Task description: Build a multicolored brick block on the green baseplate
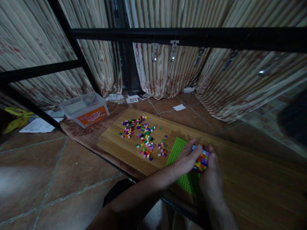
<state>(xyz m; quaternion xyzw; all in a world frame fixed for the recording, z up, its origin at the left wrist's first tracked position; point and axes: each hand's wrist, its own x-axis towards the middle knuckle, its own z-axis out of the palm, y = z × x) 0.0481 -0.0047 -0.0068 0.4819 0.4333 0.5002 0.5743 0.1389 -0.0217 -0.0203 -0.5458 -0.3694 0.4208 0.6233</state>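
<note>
Multicoloured block is gripped by left hand and right hand.

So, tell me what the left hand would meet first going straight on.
The multicoloured brick block, which the left hand touches; beyond it, the right hand seems next, though depth is unclear.

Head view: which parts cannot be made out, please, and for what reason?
In the head view:
1. Coloured block bundle: gripped sides, covered by the left hand and right hand.
2. Green plate: middle part, hidden by the left hand and forearm.
3. Orange label: small print, too small and blurred.
4. Dark shape: cut off by the right edge, too unclear to name.
5. Wooden board: right end, cut off by the right edge.
</note>
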